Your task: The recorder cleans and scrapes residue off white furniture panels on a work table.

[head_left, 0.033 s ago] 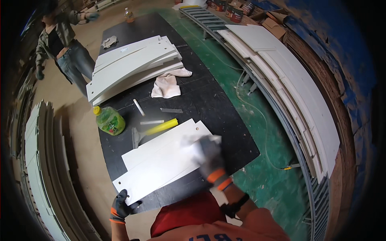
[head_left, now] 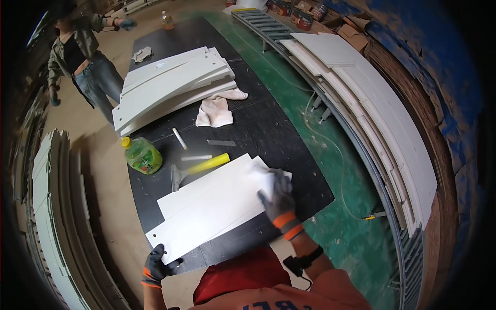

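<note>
White panels lie overlapped on the black table, with a hole near the top panel's left corner. My left hand, in a grey glove with an orange cuff, is closed on that near left corner. Against the panels' far right end, my right hand presses a white cloth, partly hidden and blurred by motion. Just beyond the panels rests a scraper with a yellow handle. A green bottle with a yellow cap stands at the table's left edge.
Farther along the table are a stack of white panels, a crumpled cloth and a grey blade-like strip. Large white boards lie on a roller conveyor at right. Stacked boards stand left; a person stands far left.
My right hand has slid slightly to the right with the cloth, toward the panel's far end. My left hand stays at the corner.
</note>
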Demonstrator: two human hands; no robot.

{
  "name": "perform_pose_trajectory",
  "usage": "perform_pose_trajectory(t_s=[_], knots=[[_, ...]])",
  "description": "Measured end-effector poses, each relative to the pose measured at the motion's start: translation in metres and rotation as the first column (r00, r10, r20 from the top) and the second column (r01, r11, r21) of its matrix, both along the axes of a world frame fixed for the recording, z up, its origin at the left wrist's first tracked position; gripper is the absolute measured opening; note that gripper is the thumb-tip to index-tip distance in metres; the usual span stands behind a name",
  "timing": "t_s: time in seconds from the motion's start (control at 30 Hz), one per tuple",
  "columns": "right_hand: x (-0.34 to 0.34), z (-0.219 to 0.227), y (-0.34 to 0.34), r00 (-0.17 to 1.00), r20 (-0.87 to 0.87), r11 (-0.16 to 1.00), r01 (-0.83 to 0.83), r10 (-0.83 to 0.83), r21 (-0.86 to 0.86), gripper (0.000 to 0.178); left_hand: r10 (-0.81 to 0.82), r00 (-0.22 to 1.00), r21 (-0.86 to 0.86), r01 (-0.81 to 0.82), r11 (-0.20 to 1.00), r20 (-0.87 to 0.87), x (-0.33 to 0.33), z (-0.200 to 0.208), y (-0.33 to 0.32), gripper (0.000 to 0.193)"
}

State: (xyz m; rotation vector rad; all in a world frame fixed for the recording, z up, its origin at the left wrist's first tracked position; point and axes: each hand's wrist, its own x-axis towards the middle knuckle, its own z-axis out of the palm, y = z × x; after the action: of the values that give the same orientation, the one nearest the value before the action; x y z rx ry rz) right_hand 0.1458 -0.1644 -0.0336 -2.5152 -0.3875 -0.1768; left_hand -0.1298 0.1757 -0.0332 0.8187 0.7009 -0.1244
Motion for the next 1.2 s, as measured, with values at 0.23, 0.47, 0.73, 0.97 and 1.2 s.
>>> perform_pose_trajectory(t_s=[0.23, 0.47, 0.73, 0.97, 1.2], knots=[[0.03, -0.04, -0.04, 0.74, -0.67, 0.655, 0.54, -0.07, 0.529, 0.062, 0.044, 0.997, 0.178, -0.054, 0.983, 0.06, 0.0, 0.048, -0.026, 0.055], [0.076, 0.027, -0.067, 0.902, -0.353, -0.186, 0.402, 0.247, 0.897, 0.08, 0.261, 0.937, -0.049, -0.256, 0.965, 0.232, 0.016, 0.1, -0.019, 0.053], [0.089, 0.045, -0.051, 0.977, -0.157, -0.002, 0.159, 0.141, 0.987, 0.075, -0.018, 0.801, 0.5, -0.355, 0.79, 0.598, 0.184, 0.125, 0.14, 0.031], [0.084, 0.042, -0.056, 0.971, -0.204, 0.029, 0.202, 0.127, 0.979, 0.076, -0.041, 0.892, 0.282, -0.099, 0.954, 0.451, 0.305, 0.133, 0.224, 0.025], [0.079, 0.057, -0.039, 0.958, -0.264, 0.165, 0.244, 0.113, 0.956, 0.072, 0.149, 0.923, 0.934, 0.354, 0.04, -0.356, 0.35, 0.149, 0.267, 0.049]])
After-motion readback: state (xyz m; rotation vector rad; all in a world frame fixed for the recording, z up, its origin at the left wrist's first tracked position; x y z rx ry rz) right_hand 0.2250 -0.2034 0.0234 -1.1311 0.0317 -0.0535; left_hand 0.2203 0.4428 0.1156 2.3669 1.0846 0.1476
